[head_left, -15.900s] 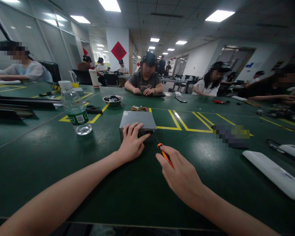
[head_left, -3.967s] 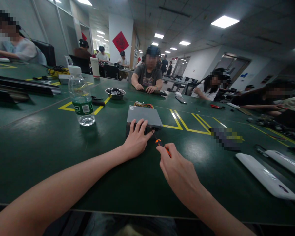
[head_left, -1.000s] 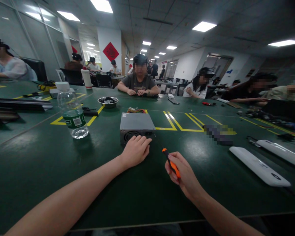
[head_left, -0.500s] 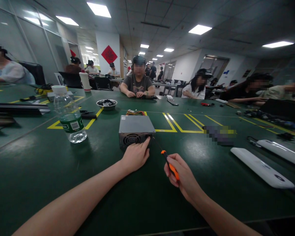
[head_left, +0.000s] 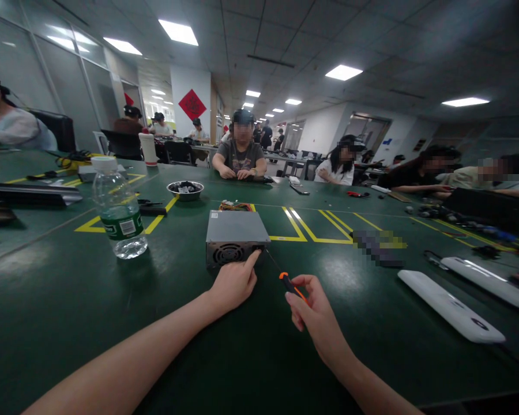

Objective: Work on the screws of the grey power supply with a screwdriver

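A grey computer power supply (head_left: 236, 227) sits on the green table with its fan grille facing me and bundled cables behind it. My left hand (head_left: 234, 285) steadies it from the front, the index finger stretched onto the right end of the front face. Its other fingers are curled, partly hidden. To the right, my right hand (head_left: 313, 305) is closed round the handle of an orange and black screwdriver (head_left: 289, 282). The thin shaft slants up and left to the front right corner of the power supply, close to my left fingertip. Whether the tip touches a screw is too small to tell.
A water bottle (head_left: 123, 225) stands to the left, near a metal bowl (head_left: 185, 191) of dark small parts. White long casings (head_left: 452, 305) lie at the right. A paper cup (head_left: 149, 150) stands farther back. A person (head_left: 242, 153) sits opposite, others around.
The view has shifted slightly, so the table things sit a little lower and to the left. My right hand's fingers have shifted on the screwdriver handle. My left hand stays at the power supply.
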Demonstrator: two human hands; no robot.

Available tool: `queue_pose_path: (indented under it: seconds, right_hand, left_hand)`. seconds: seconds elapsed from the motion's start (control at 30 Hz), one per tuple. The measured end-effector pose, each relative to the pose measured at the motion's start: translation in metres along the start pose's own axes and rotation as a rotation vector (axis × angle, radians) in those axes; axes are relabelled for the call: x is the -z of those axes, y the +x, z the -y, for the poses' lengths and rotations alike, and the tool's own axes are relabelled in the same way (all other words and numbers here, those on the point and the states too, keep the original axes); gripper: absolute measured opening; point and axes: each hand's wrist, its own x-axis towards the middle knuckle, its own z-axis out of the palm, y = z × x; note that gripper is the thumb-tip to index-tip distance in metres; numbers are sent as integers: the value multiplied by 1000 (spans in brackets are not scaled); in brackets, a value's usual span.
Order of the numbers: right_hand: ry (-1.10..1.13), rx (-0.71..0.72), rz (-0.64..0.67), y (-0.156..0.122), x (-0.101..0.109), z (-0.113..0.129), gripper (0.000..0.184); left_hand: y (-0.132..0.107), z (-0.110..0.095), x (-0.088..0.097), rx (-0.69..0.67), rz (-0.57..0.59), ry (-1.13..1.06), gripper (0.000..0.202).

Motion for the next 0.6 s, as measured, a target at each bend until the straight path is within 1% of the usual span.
queue_pose_path:
  seconds: [0.1, 0.2, 0.27, 0.33, 0.4, 0.5, 0.53, 0.6]
  right_hand:
    - [-291, 168, -27, -2, 5, 4, 23]
    - [-592, 417, -93, -3, 13, 9, 19]
    - [-767, 599, -122, -2, 19, 10, 21]
    - [-936, 743, -130, -1, 22, 12, 25]
    - [-1100, 818, -123, 1, 20, 15, 26]
    - [-1291, 851, -132, 2, 9, 22, 24]
    - [-1345, 862, -138, 1, 5, 24, 25]
    - [-1414, 874, -108, 0, -1, 28, 31]
  left_hand:
    - [0, 0, 1, 2, 12, -18, 49]
    - [1, 1, 0, 4, 17, -28, 50]
    - [1, 2, -2, 16, 25, -31, 50]
    - [1, 2, -3, 26, 29, -39, 52]
    - [1, 2, -4, 24, 20, -48, 52]
    - [0, 0, -3, 15, 1, -56, 52]
    - [0, 0, -3, 14, -3, -58, 52]
    - [-1, 0, -2, 11, -6, -62, 52]
